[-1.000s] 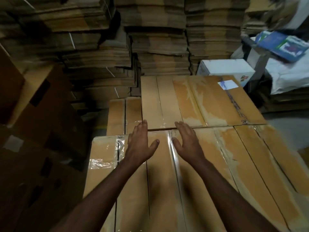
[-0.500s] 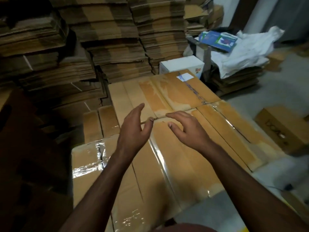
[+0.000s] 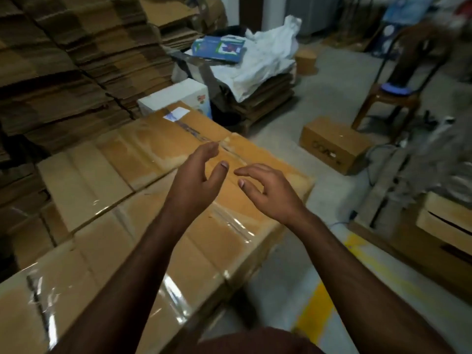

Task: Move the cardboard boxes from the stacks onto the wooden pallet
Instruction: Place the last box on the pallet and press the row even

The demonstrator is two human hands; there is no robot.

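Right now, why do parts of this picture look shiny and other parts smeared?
Head view: the shine is room light glaring off clear tape on the cardboard boxes. The smear at the right edge around the chair is motion blur. The flattened cardboard stacks sit in dim shadow, and the wide lens bends straight edges. Both empty hands, left hand and right hand, stay fairly sharp.

Tan cardboard boxes [image 3: 158,226] under glossy clear tape, white box [image 3: 176,98], yellow stripe [image 3: 316,307] on grey floor [image 3: 332,98].
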